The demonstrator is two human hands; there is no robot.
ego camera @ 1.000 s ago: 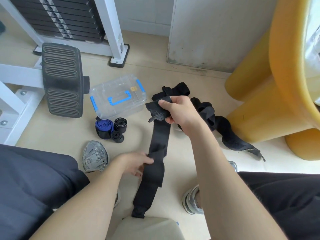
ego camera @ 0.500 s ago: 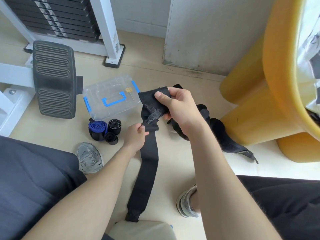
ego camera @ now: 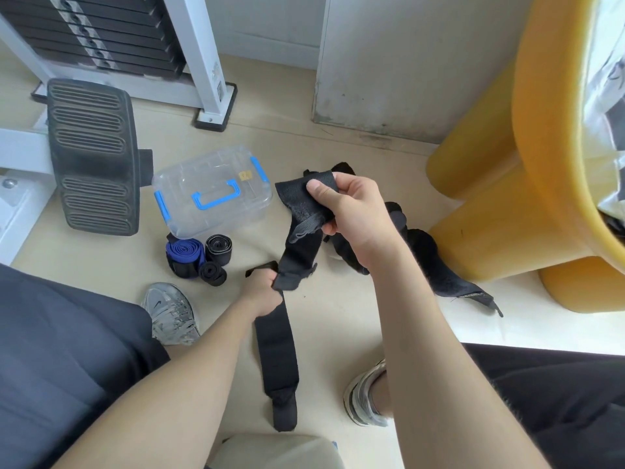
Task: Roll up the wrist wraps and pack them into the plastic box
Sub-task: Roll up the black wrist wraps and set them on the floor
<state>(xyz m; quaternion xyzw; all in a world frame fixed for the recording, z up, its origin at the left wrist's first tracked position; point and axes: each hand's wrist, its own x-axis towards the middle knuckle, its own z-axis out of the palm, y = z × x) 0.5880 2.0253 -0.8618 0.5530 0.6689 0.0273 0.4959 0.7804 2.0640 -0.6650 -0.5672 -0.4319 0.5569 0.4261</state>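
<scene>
A long black wrist wrap (ego camera: 278, 350) hangs between my hands above the floor. My right hand (ego camera: 351, 211) pinches its upper end, thumb on top. Lower down, my left hand (ego camera: 262, 294) grips the strap's middle, and the tail drops to the floor. The clear plastic box (ego camera: 209, 194) with blue latches and handle sits shut on the floor to the left. Three rolled wraps lie in front of it: a blue one (ego camera: 184, 253) and two black ones (ego camera: 219, 247), (ego camera: 212, 273). More unrolled black wraps (ego camera: 439, 265) lie in a heap behind my right forearm.
A yellow stool or chair (ego camera: 507, 204) stands at the right. A white weight machine with a black ribbed foot pad (ego camera: 93, 157) fills the left. My grey shoes (ego camera: 169, 313), (ego camera: 363, 397) rest on the beige floor below.
My left hand slid up the strap toward my right hand, then dropped lower along it and closed round the middle. My right hand turned the top end over.
</scene>
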